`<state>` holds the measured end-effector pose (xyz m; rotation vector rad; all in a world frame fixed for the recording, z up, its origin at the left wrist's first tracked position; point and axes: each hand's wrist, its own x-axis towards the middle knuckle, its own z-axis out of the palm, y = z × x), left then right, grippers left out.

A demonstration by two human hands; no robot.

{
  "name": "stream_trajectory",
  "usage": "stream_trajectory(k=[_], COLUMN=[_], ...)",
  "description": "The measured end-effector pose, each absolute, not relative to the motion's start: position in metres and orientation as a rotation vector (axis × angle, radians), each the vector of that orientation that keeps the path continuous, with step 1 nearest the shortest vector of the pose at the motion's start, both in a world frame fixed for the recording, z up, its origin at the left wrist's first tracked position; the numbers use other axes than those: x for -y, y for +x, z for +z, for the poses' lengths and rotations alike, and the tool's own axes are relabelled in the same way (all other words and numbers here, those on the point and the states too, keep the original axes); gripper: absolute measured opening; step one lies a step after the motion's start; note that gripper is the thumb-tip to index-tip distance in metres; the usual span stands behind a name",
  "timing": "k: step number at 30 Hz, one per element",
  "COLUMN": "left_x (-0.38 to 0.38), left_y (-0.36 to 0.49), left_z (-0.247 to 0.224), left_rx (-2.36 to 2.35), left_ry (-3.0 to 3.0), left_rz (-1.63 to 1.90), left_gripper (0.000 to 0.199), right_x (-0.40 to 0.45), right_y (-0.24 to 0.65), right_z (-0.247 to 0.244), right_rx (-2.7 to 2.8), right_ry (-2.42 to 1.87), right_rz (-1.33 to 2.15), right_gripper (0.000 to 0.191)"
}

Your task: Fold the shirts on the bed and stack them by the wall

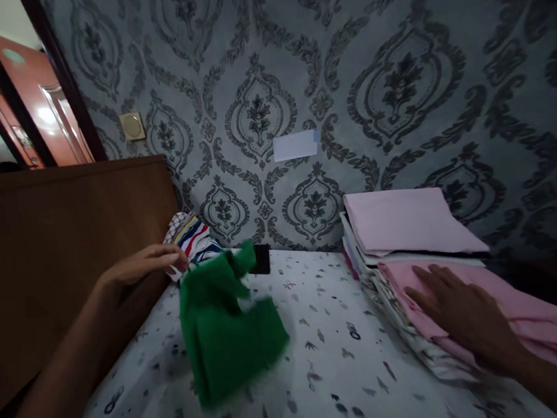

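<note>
My left hand [148, 261] pinches the upper left corner of a green garment [226, 329]. The garment hangs over the patterned white sheet [325, 351] and is smeared by motion, so its exact kind cannot be made out. Palm down with fingers spread, my right hand [457, 302] rests on a folded pink cloth [508, 283] at the front of the stack on the right. Behind it in that stack lies a paler pink folded cloth [405, 221], with white and patterned folded fabrics underneath.
Striped and checked clothes [194, 239] are heaped at the far left corner, against the wooden board [72, 252]. A flat black object [261, 259] lies near the wall. Patterned wallpaper [257, 111] covers the wall, with a white paper strip [295, 145] and a switch [132, 126] on it.
</note>
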<state>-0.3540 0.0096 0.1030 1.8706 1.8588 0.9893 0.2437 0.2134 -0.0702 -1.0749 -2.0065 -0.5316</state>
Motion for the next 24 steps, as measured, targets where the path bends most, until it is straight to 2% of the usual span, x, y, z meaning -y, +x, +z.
stream_trajectory(k=[2, 7, 12, 17, 21, 24], left_x=[-0.019, -0.085, -0.118, -0.136, -0.146, -0.139], left_y=[-0.364, -0.385, -0.391, -0.375, -0.365, -0.353], left_z=[0.097, 0.078, 0.064, 0.054, 0.04, 0.036], left_rx=[-2.106, -2.847, -2.938, -2.798, -2.573, -2.514], left_ry=[1.874, 1.587, 1.605, 2.038, 2.175, 2.179], left_rz=[0.774, 0.599, 0.489, 0.37, 0.142, 0.068], left_gripper=[0.035, 0.036, 0.028, 0.034, 0.025, 0.025], right_x=[-0.211, -0.166, -0.098, -0.055, -0.033, -0.021], right_y=[0.241, 0.202, 0.163, 0.146, 0.125, 0.1], right_z=[-0.069, -0.052, -0.062, -0.091, -0.09, -0.079], right_rx=[2.058, 1.951, 2.059, 2.14, 2.257, 2.321], right_ry=[-1.065, -1.066, -0.822, -0.791, -0.724, -0.661], right_rz=[-0.574, -0.556, -0.504, -0.326, -0.066, 0.191], right_gripper=[0.034, 0.031, 0.024, 0.027, 0.032, 0.04])
